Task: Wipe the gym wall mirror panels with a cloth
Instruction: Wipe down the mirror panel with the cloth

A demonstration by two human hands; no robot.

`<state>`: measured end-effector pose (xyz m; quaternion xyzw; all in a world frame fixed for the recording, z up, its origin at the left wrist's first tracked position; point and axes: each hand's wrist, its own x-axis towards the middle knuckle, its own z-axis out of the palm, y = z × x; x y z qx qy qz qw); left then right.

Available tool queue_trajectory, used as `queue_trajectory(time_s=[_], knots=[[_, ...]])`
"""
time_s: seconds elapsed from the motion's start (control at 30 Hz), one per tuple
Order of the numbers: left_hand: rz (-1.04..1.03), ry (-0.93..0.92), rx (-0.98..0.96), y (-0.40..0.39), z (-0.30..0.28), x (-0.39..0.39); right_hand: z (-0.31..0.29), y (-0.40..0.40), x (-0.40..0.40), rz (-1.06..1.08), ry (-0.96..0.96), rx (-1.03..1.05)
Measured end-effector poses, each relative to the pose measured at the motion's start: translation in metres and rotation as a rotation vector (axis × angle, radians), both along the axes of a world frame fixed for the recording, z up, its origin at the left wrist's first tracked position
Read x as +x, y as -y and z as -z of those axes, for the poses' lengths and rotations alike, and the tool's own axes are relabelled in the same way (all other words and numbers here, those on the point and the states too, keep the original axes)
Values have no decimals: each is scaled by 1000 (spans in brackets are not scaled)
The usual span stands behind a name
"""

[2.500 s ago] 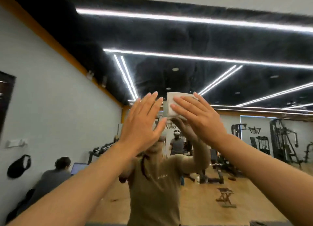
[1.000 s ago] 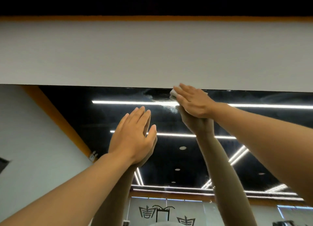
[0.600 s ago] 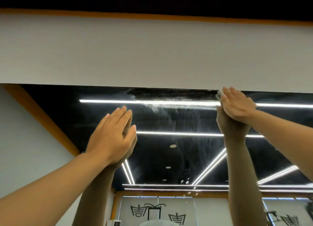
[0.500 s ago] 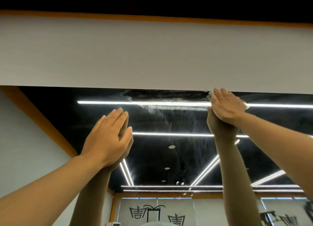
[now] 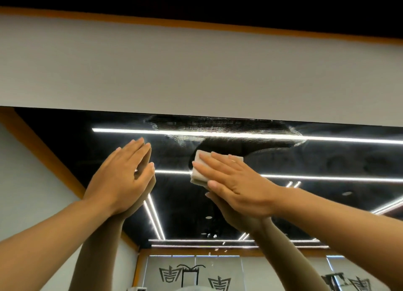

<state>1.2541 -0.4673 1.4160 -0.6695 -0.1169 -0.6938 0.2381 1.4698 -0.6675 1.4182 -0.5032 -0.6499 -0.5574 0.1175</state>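
Mirror panel (image 5: 327, 160), upper strip, streaked above your hands: your right hand (image 5: 237, 186) presses the folded cloth (image 5: 199, 171) flat-fingered, left hand (image 5: 122, 179) flat alongside; overlap the next stroke beneath.

Both arms reach up and forward. The left hand (image 5: 122, 179) lies flat, fingers straight and together, palm on the mirror (image 5: 327, 160). The right hand (image 5: 237, 186) presses the cloth (image 5: 199, 173) flat with straight, slightly spread fingers.
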Motion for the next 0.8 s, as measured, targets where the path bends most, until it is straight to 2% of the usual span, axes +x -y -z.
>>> queue_trajectory(time_s=[0.13,0.23,0.4,0.5,0.6,0.7,0.8], knots=[[-3,-5,-3,0,1,0,-7,25,22,72,-21,20],[-28,-8,-6,1,1,0,-32,45,52,79,-140,177],[-17,-12,-5,4,2,0,-66,68,98,103,-448,493],[-30,-17,1,5,1,-1,-54,52,78,99,-442,585],[-30,-14,1,6,2,0,-19,29,45,27,-261,506],[-12,-6,1,7,2,-1,24,4,10,-46,-52,249],[3,-2,1,8,3,-2,38,-10,-13,-41,18,17]])
